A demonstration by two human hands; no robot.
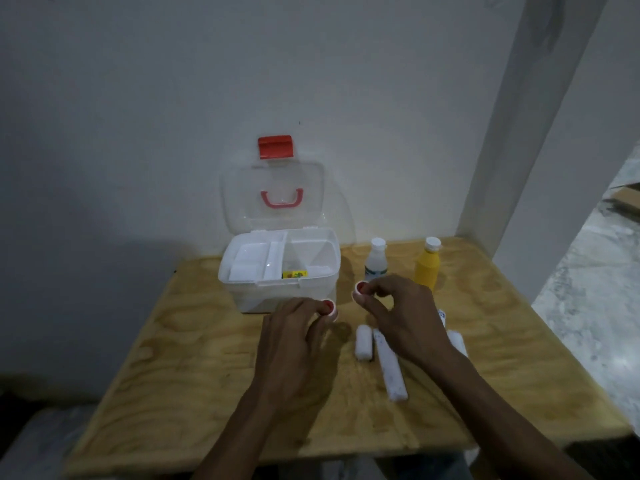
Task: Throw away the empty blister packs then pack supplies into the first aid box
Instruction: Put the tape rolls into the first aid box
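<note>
The open first aid box (280,268) sits at centre frame on the counter (194,358). Just below it, the left hand (294,344) pinches one small red-centred tape roll (329,308); the right hand (401,313) pinches another (360,291). Bandage rolls (391,367) lie lower right.

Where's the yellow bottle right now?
Head view: the yellow bottle stands upright at the table's far right, right of the white bottle, just beyond the right hand.
</note>
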